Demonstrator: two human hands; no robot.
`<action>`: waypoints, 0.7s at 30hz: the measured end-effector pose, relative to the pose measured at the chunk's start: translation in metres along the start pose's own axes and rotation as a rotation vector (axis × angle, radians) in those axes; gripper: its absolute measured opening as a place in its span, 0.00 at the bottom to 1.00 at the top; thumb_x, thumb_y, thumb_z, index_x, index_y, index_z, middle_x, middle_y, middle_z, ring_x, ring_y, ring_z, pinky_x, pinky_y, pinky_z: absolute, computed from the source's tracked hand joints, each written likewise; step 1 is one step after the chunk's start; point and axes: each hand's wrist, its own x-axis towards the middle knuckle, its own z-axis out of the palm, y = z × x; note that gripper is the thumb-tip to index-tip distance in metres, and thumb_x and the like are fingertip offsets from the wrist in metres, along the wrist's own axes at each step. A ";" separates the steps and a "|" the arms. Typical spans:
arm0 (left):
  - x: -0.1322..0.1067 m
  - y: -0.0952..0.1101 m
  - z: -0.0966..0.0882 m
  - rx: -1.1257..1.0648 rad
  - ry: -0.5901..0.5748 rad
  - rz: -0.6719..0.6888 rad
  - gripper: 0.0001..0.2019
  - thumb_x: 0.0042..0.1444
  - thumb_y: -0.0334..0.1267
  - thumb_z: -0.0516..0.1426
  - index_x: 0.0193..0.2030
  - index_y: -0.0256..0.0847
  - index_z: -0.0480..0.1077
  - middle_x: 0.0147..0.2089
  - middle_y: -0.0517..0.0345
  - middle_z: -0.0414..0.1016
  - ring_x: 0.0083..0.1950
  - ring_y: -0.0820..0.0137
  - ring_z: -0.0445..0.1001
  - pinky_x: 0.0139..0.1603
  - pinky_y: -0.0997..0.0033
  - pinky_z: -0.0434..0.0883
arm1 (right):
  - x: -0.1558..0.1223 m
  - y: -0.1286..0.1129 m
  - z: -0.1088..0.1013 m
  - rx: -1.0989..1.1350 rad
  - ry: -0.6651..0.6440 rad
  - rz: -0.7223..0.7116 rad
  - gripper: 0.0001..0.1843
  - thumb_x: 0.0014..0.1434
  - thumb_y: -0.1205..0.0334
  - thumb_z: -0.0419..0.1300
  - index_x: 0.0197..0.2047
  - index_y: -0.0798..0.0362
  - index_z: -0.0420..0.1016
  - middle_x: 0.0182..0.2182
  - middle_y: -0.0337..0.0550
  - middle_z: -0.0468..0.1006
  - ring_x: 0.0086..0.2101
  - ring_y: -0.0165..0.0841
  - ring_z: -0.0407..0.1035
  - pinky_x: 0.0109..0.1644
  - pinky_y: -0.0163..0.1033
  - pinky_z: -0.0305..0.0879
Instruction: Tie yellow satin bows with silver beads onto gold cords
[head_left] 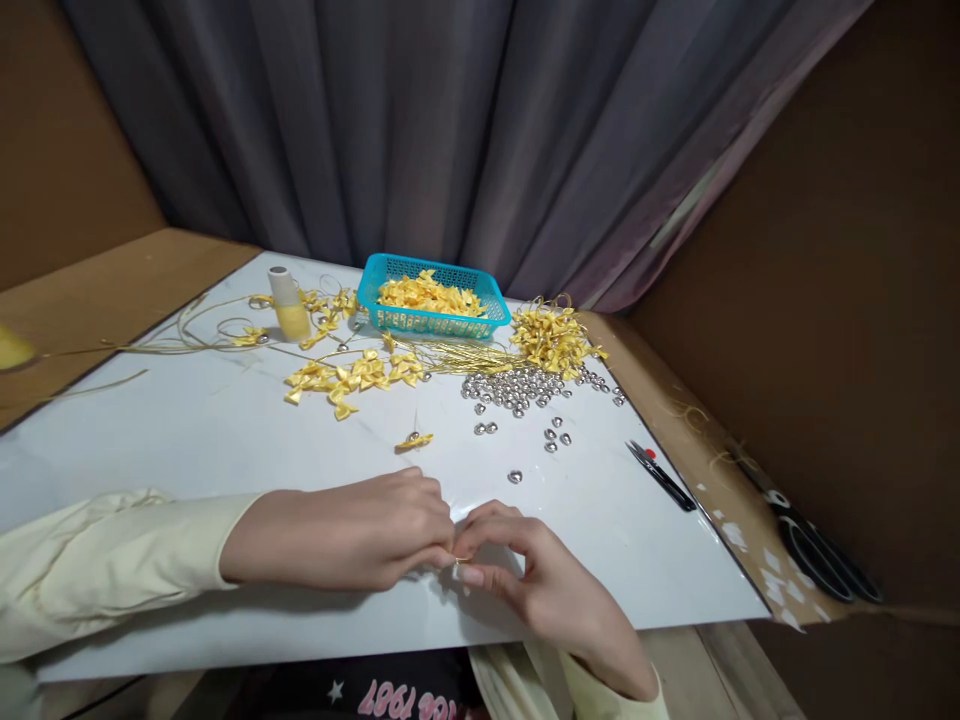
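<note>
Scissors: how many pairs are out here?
2: small snips on the white mat's right side; large black scissors farther right, on the brown board. Others may be hidden.

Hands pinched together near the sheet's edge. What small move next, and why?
Probably send the right hand to the lone silver bead just ahead: it lies nearest, while the left hand can hold the small gold piece both hands pinch.

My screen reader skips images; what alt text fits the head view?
The left hand and right hand pinch a small gold piece over a white board. Beyond lie yellow ribbon bows, silver beads, a turquoise basket and black snips.
</note>
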 end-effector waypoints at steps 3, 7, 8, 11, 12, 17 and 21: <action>-0.001 0.002 -0.001 0.070 -0.009 0.047 0.13 0.66 0.33 0.44 0.36 0.37 0.68 0.34 0.52 0.74 0.36 0.66 0.67 0.44 0.67 0.60 | 0.000 0.001 0.001 -0.035 -0.013 -0.016 0.08 0.54 0.75 0.61 0.33 0.53 0.77 0.33 0.41 0.79 0.37 0.34 0.71 0.45 0.42 0.66; -0.002 0.001 0.000 0.076 0.005 0.039 0.12 0.66 0.34 0.45 0.36 0.38 0.68 0.34 0.53 0.73 0.36 0.66 0.67 0.43 0.66 0.60 | -0.001 0.000 0.002 -0.058 0.002 -0.020 0.08 0.55 0.75 0.61 0.31 0.53 0.77 0.31 0.41 0.79 0.37 0.34 0.71 0.44 0.42 0.66; -0.002 0.000 0.000 0.061 0.021 0.040 0.12 0.66 0.34 0.45 0.36 0.39 0.68 0.34 0.53 0.73 0.36 0.67 0.66 0.43 0.66 0.59 | -0.001 -0.001 0.002 -0.062 0.010 -0.017 0.08 0.55 0.75 0.61 0.30 0.53 0.77 0.31 0.41 0.79 0.37 0.34 0.71 0.44 0.42 0.66; -0.002 -0.001 0.001 0.015 0.074 0.058 0.13 0.66 0.35 0.45 0.36 0.40 0.69 0.33 0.54 0.73 0.34 0.67 0.66 0.42 0.66 0.59 | -0.001 -0.002 0.003 -0.068 0.027 -0.008 0.08 0.55 0.74 0.61 0.29 0.52 0.77 0.30 0.40 0.79 0.38 0.34 0.71 0.44 0.41 0.66; -0.002 -0.001 0.001 0.011 0.081 0.062 0.13 0.66 0.35 0.44 0.36 0.40 0.69 0.32 0.54 0.73 0.34 0.67 0.66 0.42 0.66 0.60 | -0.001 -0.003 0.003 -0.069 0.029 -0.009 0.08 0.55 0.74 0.61 0.28 0.52 0.77 0.30 0.40 0.79 0.38 0.34 0.71 0.44 0.41 0.66; -0.002 -0.001 0.002 0.020 0.039 0.011 0.13 0.66 0.34 0.44 0.37 0.38 0.69 0.34 0.53 0.74 0.36 0.67 0.67 0.43 0.67 0.60 | 0.000 -0.005 0.007 -0.092 0.082 -0.036 0.09 0.56 0.74 0.59 0.28 0.52 0.75 0.28 0.39 0.79 0.37 0.34 0.71 0.42 0.40 0.66; 0.000 0.000 0.001 -0.011 0.064 -0.043 0.13 0.66 0.34 0.45 0.36 0.38 0.69 0.34 0.55 0.74 0.38 0.67 0.67 0.43 0.68 0.60 | -0.001 -0.004 0.010 -0.119 0.165 -0.094 0.09 0.58 0.73 0.57 0.31 0.52 0.76 0.31 0.40 0.80 0.35 0.33 0.72 0.43 0.39 0.67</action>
